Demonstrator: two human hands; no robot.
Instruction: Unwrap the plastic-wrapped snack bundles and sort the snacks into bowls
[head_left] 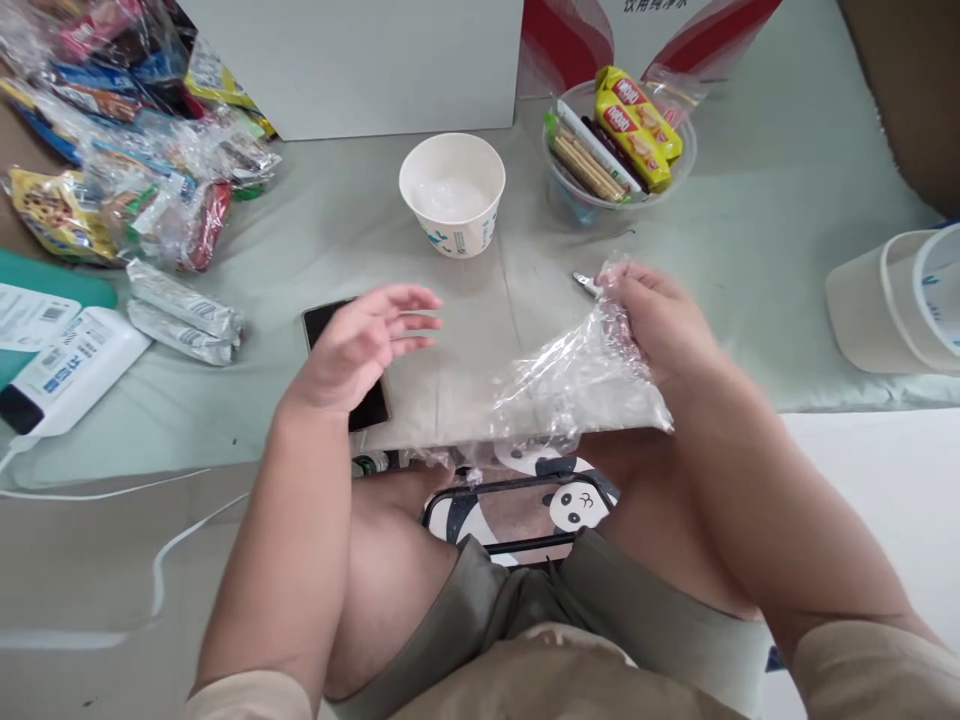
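My right hand (660, 315) is closed on a crumpled clear plastic bag (577, 370), which hangs down to the table's front edge. Just beyond those fingers a small metal nail clipper or similar tool (585, 284) shows; whether it is held too, I cannot tell. Fingers apart, my left hand (375, 340) hovers with nothing in it, above a dark phone (369, 410) that it partly covers. A white paper bowl (453, 205) with something clear or whitish inside stands upright between and beyond both hands.
Behind my right hand sits a clear round tub (577, 205) of wrapped snacks. Snack packets (142, 200) pile up at the left, near silver packets (187, 315) and a white device with a cable (82, 365). Boxes (375, 70) line the back. White containers (885, 300) stand far right.
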